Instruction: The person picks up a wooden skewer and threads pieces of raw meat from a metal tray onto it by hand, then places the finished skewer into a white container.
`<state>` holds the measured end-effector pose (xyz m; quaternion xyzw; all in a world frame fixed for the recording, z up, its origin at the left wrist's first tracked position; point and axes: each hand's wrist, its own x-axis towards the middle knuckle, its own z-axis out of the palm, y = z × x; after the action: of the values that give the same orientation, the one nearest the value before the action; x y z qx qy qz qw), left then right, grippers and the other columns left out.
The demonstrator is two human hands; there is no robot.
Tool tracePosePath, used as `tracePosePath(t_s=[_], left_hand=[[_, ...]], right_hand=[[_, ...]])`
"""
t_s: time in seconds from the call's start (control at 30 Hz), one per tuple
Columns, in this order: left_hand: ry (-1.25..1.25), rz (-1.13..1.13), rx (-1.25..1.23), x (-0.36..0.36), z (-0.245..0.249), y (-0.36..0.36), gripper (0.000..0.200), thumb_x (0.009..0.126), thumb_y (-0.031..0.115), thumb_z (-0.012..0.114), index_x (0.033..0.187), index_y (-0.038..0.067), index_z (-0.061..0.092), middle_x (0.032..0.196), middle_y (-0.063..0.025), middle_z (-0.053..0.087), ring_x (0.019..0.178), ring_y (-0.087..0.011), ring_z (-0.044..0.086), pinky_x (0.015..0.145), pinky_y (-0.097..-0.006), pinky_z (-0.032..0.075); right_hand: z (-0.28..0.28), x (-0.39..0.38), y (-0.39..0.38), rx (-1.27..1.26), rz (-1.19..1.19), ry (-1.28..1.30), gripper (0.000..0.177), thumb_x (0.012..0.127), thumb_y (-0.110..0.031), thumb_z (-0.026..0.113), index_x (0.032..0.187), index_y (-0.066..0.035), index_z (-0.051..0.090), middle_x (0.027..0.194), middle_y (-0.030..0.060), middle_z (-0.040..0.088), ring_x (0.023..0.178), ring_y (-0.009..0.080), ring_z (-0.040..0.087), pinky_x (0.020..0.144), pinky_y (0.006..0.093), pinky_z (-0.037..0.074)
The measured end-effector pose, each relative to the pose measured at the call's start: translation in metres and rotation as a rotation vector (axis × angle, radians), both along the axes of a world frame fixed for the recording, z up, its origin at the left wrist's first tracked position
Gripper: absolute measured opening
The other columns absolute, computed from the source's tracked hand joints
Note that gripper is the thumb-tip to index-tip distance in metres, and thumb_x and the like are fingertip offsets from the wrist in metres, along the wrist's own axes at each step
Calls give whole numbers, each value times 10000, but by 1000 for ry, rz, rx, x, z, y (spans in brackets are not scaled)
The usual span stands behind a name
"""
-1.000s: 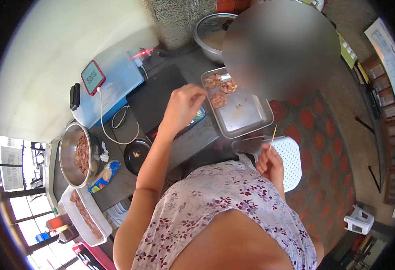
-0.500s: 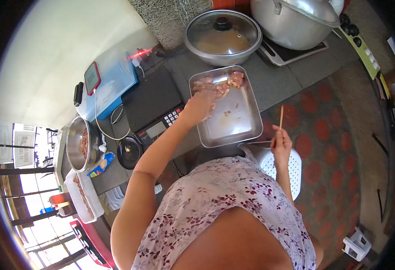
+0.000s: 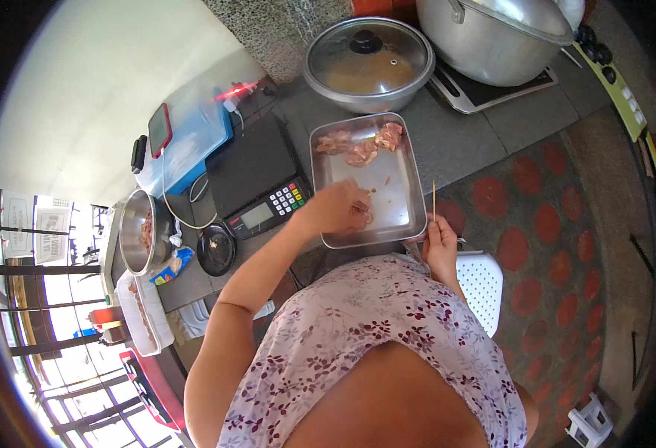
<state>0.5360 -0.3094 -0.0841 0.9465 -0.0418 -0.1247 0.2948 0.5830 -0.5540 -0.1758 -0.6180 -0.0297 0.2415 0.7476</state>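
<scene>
My left hand point(image 3: 334, 207) is over the near left part of a rectangular metal tray point(image 3: 406, 213). Its fingers are closed on a piece of raw meat point(image 3: 362, 215), partly hidden by them. Several other pieces of raw meat point(image 3: 361, 153) lie at the tray's far end, and small scraps are on its bottom. Just off the tray's near right corner, my right hand point(image 3: 441, 243) pinches a thin wooden skewer point(image 3: 434, 200), which points up and looks bare.
Left of the tray stands a black digital scale point(image 3: 257, 168). A lidded pan point(image 3: 369, 63) and a large pot point(image 3: 492, 45) are beyond it. A metal bowl of meat point(image 3: 130, 243), a small black dish point(image 3: 216, 250) and a phone point(image 3: 160, 131) are at left. A white perforated stool point(image 3: 481, 287) stands below.
My left hand has drawn back from the meat pile toward the tray's near side with a piece of meat. My right hand has moved left with the skewer, closer to the tray.
</scene>
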Motion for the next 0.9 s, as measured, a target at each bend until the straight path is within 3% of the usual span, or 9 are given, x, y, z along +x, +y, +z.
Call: tracePosePath(t_s=[0.07,0.1,0.13,0.23,0.47,0.53,0.7,0.83,0.9], left_hand=[[-163,75,89,17,-4,14,295,798,181,631,1071,86,569,1011,-168,558,956,-358,578,846,-430,479],[-325,147,174,26,-8,22,330,795,188,637,1100,84,565,1020,-175,557,965,-359,578,859,-427,477],[-324,145,172,36,-13,26,330,795,188,637,1100,84,565,1020,-175,557,965,-359,578,859,-427,477],[-366,290,269,66,-32,27,362,797,186,636,1128,67,552,1035,-193,554,981,-369,573,850,-439,482],[-354,244,273,78,-64,10,360,821,182,606,1154,63,541,1065,-214,544,947,-393,580,819,-462,485],[-323,221,68,68,-47,-1,355,825,213,613,1142,67,548,1064,-199,548,969,-390,570,817,-463,483],[-293,120,111,13,-6,0,348,794,192,644,1118,99,559,1066,-173,549,997,-360,554,814,-443,488],[-94,2,335,-23,-18,-25,350,727,101,672,1064,111,579,1071,-140,549,955,-320,576,785,-398,508],[-132,68,260,-18,-35,-14,324,708,74,674,1021,93,589,1052,-130,558,920,-314,584,776,-381,510]], right_hand=[[3,2,1,4,-4,-13,232,996,-157,390,1103,-37,557,660,5,617,386,-2,293,355,176,196],[11,3,-1,-15,30,7,250,999,-154,377,1120,-12,544,689,38,632,477,28,405,433,181,278],[15,3,-2,-35,63,27,270,1001,-151,364,1136,13,531,717,72,647,567,59,516,510,187,361],[-11,6,-2,53,59,-16,264,996,-129,365,1131,26,531,726,68,645,615,80,561,532,187,380],[5,5,-1,76,83,-10,247,985,-124,424,1123,50,533,864,57,618,696,108,575,667,239,485],[3,4,-1,55,72,-12,249,987,-128,423,1120,49,536,880,60,625,690,99,572,650,226,476],[23,4,-3,-71,105,9,261,992,-104,371,1142,40,530,824,60,629,696,106,598,629,219,447],[21,6,-3,-121,128,3,258,989,-102,376,1142,33,534,816,58,630,702,107,602,632,220,449],[-4,7,-4,40,115,-36,258,989,-104,381,1142,31,539,815,54,632,715,104,607,630,216,446]])
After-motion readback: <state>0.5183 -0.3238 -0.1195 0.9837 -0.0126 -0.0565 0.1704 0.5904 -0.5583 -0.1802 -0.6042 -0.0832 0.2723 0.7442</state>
